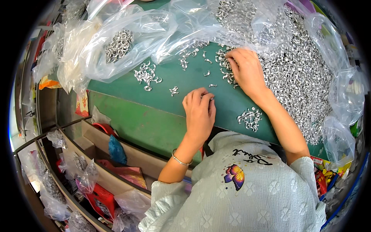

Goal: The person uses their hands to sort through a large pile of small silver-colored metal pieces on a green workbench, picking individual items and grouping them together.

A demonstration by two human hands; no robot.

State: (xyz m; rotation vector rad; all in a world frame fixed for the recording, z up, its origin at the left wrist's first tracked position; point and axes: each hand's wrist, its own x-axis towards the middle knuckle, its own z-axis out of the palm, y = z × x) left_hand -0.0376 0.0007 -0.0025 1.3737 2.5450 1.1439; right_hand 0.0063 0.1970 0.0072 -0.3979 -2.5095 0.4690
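My left hand hovers low over the green tabletop with its fingers curled together. A bit of a small curved silver metal piece shows at its fingertips. To the right, my right hand reaches to the edge of a large heap of the same silver pieces. Its fingers are bent and pressed together among the pieces; what they hold, if anything, is hidden. A few single silver pieces lie between the two hands. Small clusters sit left of my left hand and below my right forearm.
Clear plastic bags cover the table's far side, one with silver pieces inside. Another loose cluster lies near them. Below left, an open drawer holds a blue bag, with bagged metal parts beside it. Plastic sheeting borders the heap.
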